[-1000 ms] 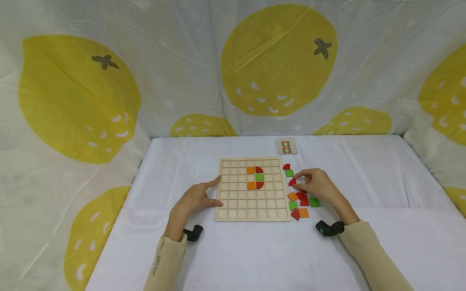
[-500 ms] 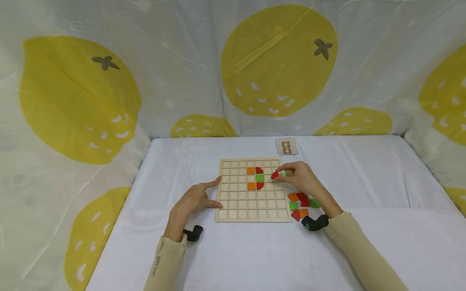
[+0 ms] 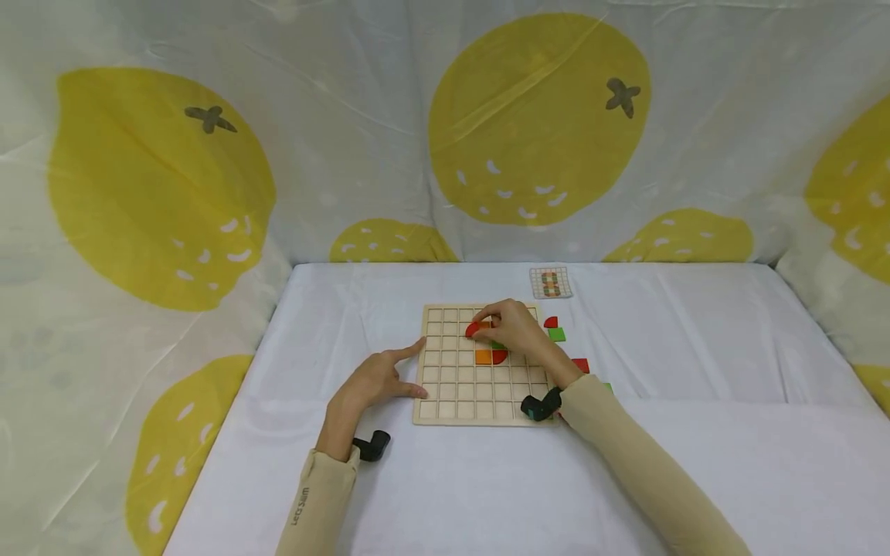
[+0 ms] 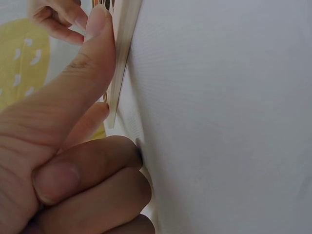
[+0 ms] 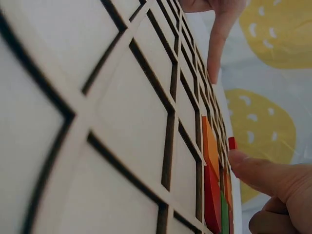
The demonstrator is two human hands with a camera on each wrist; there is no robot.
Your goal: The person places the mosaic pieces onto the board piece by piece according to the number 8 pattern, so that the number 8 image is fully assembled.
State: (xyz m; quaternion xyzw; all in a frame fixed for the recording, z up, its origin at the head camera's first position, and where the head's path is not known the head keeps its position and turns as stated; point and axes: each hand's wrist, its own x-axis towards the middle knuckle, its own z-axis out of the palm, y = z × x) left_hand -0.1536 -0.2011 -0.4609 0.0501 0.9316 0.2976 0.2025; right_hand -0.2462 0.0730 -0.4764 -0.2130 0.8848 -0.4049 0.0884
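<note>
My right hand (image 3: 518, 328) pinches a red quarter-circle tile (image 3: 471, 330) between thumb and index finger, over the upper middle of the wooden grid board (image 3: 448, 390). In the right wrist view the red tile (image 5: 232, 142) shows at the thumb tip, above the board's surface. Beneath the hand lie an orange square (image 3: 483, 357), a red quarter-circle (image 3: 499, 357) and a partly hidden green square in grid cells. My left hand (image 3: 370, 381) touches the board's left edge with extended thumb and index finger. Its other fingers are curled under, as the left wrist view shows.
A small pattern card (image 3: 551, 283) lies behind the board. To the board's right are a red quarter-circle (image 3: 551, 322), a green square (image 3: 557, 334) and another red piece (image 3: 580, 365). My right sleeve (image 3: 633, 448) covers most of the other loose tiles.
My right hand has picked up the red quarter-circle tile from the right of the board and carried it left over the grid. My left hand stays at the board's edge.
</note>
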